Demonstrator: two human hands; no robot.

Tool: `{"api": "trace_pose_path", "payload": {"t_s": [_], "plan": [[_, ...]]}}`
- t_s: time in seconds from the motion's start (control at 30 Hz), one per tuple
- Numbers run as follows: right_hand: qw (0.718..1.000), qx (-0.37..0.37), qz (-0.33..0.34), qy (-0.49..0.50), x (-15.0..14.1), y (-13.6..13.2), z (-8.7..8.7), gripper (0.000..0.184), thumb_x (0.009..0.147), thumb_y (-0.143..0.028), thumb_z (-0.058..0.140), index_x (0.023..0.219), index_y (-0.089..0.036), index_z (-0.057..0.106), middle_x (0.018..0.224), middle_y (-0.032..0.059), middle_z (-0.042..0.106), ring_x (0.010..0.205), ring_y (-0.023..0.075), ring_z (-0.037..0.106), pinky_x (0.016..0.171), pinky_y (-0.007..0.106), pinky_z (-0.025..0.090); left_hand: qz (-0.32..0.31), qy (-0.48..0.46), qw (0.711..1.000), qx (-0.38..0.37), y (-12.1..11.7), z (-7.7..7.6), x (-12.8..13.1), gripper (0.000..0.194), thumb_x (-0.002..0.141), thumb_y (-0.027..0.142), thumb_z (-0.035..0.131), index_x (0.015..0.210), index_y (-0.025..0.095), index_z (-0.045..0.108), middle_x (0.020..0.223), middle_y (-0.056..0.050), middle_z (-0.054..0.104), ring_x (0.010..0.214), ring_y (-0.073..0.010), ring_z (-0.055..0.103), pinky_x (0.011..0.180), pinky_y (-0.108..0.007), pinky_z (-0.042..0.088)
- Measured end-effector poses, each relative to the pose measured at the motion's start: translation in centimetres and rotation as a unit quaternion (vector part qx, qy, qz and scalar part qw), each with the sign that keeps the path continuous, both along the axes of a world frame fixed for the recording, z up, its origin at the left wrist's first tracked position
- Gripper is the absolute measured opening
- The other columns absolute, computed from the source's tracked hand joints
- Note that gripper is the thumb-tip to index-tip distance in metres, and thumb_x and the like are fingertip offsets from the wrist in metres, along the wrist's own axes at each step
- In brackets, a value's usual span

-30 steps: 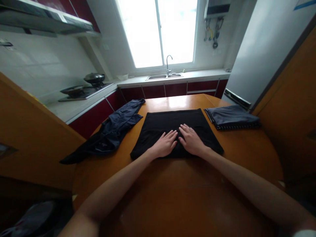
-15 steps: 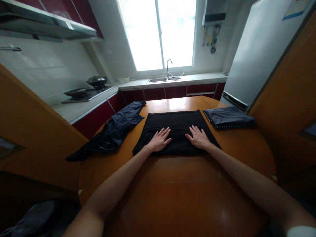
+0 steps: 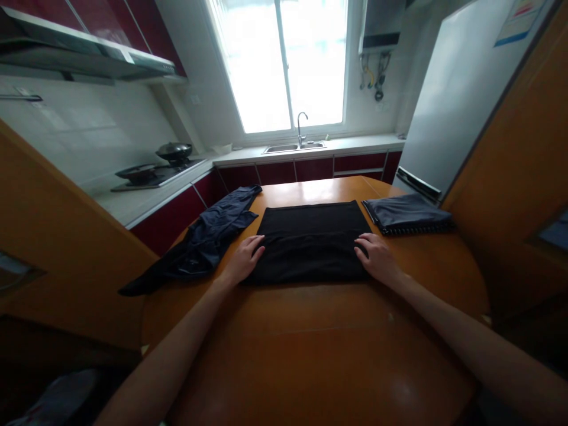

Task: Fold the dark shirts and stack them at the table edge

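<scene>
Three textiles on my glossy orange-brown wooden bench (image 3: 310, 361). Far left: crumpled dark-navy garment (image 3: 202, 239), unfolded. Centre: left hand (image 3: 242, 259), fingers curved, at one edge of the black rectangular folded cloth (image 3: 310, 239), near half rippled; right hand (image 3: 380, 259) likewise opposite. Whether either grips: cannot tell. Far right: blue-grey cloth bundle (image 3: 406, 212), folded.

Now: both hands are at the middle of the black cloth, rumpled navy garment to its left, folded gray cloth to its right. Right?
Wrong on the hands: the head view shows the left hand at the left edge of the black cloth and the right hand at its right edge. Rumpled navy garment left, folded gray cloth right: correct.
</scene>
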State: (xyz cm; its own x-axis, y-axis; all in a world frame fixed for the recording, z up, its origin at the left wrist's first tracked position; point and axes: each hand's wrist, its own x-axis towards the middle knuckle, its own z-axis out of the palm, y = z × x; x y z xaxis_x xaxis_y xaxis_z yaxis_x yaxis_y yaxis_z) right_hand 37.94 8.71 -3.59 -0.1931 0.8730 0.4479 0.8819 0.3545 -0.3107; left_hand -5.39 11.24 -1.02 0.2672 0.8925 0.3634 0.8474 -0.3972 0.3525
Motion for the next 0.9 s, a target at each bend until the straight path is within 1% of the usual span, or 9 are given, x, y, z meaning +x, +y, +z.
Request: {"api": "trace_pose_path", "payload": {"t_s": [0.13, 0.23, 0.37, 0.47, 0.53, 0.63, 0.77, 0.83, 0.9], "plan": [[0.996, 0.011, 0.085, -0.009, 2.3, -5.0, -0.5, 0.028, 0.094, -0.036, 0.057, 0.115, -0.025, 0.071, 0.116, 0.0121, 0.066, 0.108, 0.0286, 0.061, 0.096, 0.045, 0.050, -0.013, -0.002, 0.999, -0.051, -5.6, 0.5, -1.9, 0.047, 0.094, 0.053, 0.055, 0.131, 0.026, 0.061, 0.114, -0.008, 0.065, 0.107, -0.0257, 0.064, 0.097, -0.040, 0.052], [0.994, 0.007, 0.106, -0.033, 4.1, -6.8, -1.2, 0.027, 0.092, -0.029, 0.057, 0.116, -0.026, 0.070, 0.114, 0.0115, 0.066, 0.106, 0.0285, 0.061, 0.093, 0.045, 0.051, -0.004, -0.010, 0.998, -0.066, -8.2, -0.5, -3.1, 0.046, 0.087, 0.048, 0.065, 0.129, 0.028, 0.063, 0.111, -0.007, 0.066, 0.105, -0.0272, 0.064, 0.097, -0.043, 0.053], [0.992, 0.007, 0.105, -0.065, 5.2, -6.4, -1.1, 0.028, 0.091, -0.017, 0.049, 0.108, -0.022, 0.070, 0.108, 0.0122, 0.067, 0.101, 0.0287, 0.062, 0.089, 0.045, 0.051, 0.007, -0.041, 0.998, -0.051, -8.5, -1.3, -3.5, 0.037, 0.087, 0.039, 0.062, 0.121, 0.027, 0.066, 0.113, -0.008, 0.069, 0.108, -0.0290, 0.065, 0.100, -0.048, 0.052], [0.991, -0.010, 0.117, -0.069, 5.4, -6.0, -0.4, 0.025, 0.087, -0.012, 0.049, 0.098, -0.020, 0.069, 0.103, 0.0118, 0.067, 0.096, 0.0275, 0.063, 0.087, 0.043, 0.052, 0.011, -0.064, 0.996, -0.063, -8.4, -1.2, -3.1, 0.036, 0.085, 0.038, 0.061, 0.119, 0.025, 0.067, 0.116, -0.009, 0.071, 0.107, -0.0284, 0.068, 0.099, -0.046, 0.053], [0.989, -0.025, 0.131, -0.060, 5.8, -6.5, -0.1, 0.024, 0.084, -0.010, 0.049, 0.095, -0.021, 0.068, 0.102, 0.0106, 0.067, 0.095, 0.0262, 0.064, 0.087, 0.041, 0.052, 0.015, -0.071, 0.994, -0.079, -9.5, -0.8, -2.7, 0.037, 0.084, 0.038, 0.062, 0.119, 0.025, 0.067, 0.116, -0.008, 0.071, 0.104, -0.0278, 0.069, 0.097, -0.044, 0.054], [0.983, -0.077, 0.160, -0.049, 7.3, -8.9, 0.4, 0.025, 0.080, -0.009, 0.051, 0.092, -0.025, 0.067, 0.099, 0.0075, 0.068, 0.091, 0.0242, 0.065, 0.084, 0.039, 0.052, 0.004, -0.059, 0.990, -0.131, -13.2, 0.1, -2.4, 0.041, 0.084, 0.037, 0.064, 0.124, 0.030, 0.065, 0.113, -0.006, 0.072, 0.100, -0.0259, 0.070, 0.092, -0.039, 0.055], [0.959, -0.196, 0.203, -0.038, 9.8, -11.6, 2.1, 0.018, 0.082, -0.016, 0.058, 0.087, -0.029, 0.069, 0.096, 0.0060, 0.070, 0.084, 0.0224, 0.067, 0.076, 0.035, 0.054, -0.067, -0.035, 0.954, -0.290, -17.2, 2.7, -3.0, 0.057, 0.082, 0.037, 0.069, 0.138, 0.036, 0.059, 0.094, -0.001, 0.073, 0.083, -0.0215, 0.070, 0.077, -0.031, 0.056], [0.949, -0.230, 0.215, -0.025, 10.3, -10.8, 3.5, 0.010, 0.086, -0.028, 0.063, 0.089, -0.030, 0.072, 0.097, 0.0072, 0.071, 0.085, 0.0232, 0.068, 0.076, 0.035, 0.054, -0.096, -0.041, 0.936, -0.337, -16.6, 4.2, -3.4, 0.057, 0.084, 0.041, 0.070, 0.139, 0.035, 0.059, 0.095, -0.001, 0.073, 0.083, -0.0207, 0.069, 0.079, -0.030, 0.055], [0.954, -0.228, 0.196, -0.008, 9.8, -8.2, 4.9, 0.017, 0.089, -0.038, 0.062, 0.093, -0.028, 0.074, 0.097, 0.0083, 0.073, 0.086, 0.0239, 0.068, 0.077, 0.034, 0.054, -0.074, -0.069, 0.945, -0.310, -13.8, 5.2, -3.4, 0.048, 0.089, 0.047, 0.063, 0.134, 0.030, 0.064, 0.096, -0.004, 0.073, 0.086, -0.0213, 0.068, 0.080, -0.031, 0.054]]}}
